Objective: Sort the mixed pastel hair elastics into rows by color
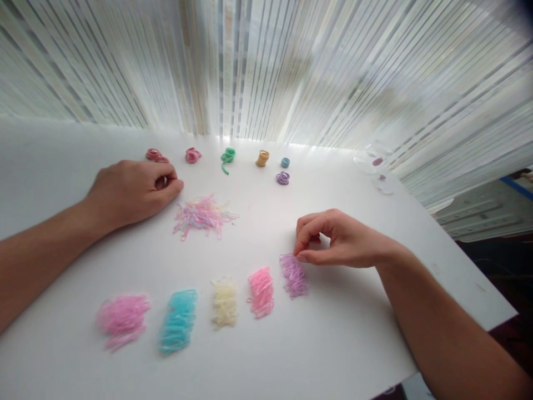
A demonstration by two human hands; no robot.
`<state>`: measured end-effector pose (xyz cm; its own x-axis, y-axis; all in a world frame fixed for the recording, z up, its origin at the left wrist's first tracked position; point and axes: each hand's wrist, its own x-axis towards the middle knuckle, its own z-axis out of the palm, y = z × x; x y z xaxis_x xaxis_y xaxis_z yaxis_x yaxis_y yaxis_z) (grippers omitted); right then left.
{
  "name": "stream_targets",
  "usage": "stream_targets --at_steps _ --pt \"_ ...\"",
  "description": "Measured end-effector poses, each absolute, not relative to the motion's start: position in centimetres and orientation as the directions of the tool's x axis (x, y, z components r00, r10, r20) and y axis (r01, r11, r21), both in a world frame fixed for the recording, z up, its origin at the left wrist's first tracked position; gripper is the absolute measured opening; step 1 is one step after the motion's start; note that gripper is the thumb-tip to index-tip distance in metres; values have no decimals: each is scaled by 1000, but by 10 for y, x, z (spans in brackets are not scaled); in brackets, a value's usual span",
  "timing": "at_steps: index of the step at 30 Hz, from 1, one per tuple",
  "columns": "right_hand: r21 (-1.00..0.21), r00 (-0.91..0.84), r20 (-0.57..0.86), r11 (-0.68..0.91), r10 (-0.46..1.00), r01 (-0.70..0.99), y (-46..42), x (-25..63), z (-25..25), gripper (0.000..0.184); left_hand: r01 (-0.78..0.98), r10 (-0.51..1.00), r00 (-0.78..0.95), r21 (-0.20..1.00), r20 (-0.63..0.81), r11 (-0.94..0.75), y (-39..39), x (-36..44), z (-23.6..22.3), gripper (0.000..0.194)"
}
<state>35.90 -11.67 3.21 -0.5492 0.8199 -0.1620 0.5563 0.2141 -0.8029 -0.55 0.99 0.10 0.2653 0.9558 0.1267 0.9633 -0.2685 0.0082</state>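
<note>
My right hand [333, 239] is closed in a pinch, its fingertips at the top edge of a pile of small purple rubber bands [295, 276]. The purple band in the pinch is mostly hidden by the fingers. My left hand [131, 189] rests on the table with thumb and forefinger pressed together; anything between them is too small to see. Just right of it lies a loose heap of mixed, mostly pink bands [204, 216]. Sorted piles line the front: pink-violet bands [124, 319], turquoise bands [179, 321], cream bands [225, 303] and pink bands [261, 292].
Along the back of the white table [333, 344] sit small coils: red [154, 155], pink [192, 155], green [229, 155], yellow [262, 159], blue [285, 162] and purple [282, 178]. A clear plastic piece [368, 161] lies at back right, before a string curtain [266, 66].
</note>
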Motion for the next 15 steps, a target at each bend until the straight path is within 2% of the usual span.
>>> stream_targets --at_steps 15 --pt "-792 -533 -137 231 835 566 -114 365 32 8 961 950 277 -25 141 -276 12 -7 -2 39"
